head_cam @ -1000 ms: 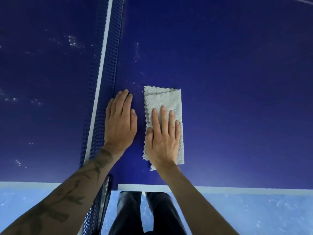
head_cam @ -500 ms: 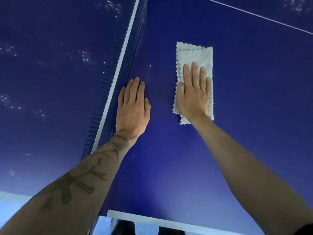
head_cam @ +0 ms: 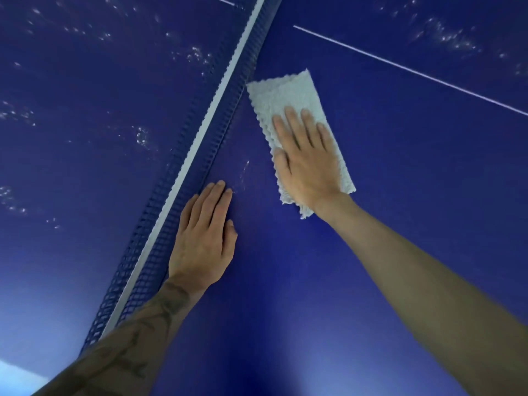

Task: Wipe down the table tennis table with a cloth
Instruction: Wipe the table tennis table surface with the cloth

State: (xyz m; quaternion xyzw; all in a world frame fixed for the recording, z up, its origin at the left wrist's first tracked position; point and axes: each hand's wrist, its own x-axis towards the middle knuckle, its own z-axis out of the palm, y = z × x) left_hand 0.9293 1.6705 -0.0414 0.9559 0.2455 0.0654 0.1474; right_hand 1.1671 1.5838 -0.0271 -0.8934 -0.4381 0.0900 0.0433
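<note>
The right hand lies flat on the folded white cloth, which sits on the blue tabletop just beside the net. The left hand rests flat and holds nothing. Press evenly and push slowly over the white specks, I think.

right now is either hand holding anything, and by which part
Nothing is gripped. The right hand presses flat on the near half of the cloth; the left hand lies flat on the table by the net.
</note>
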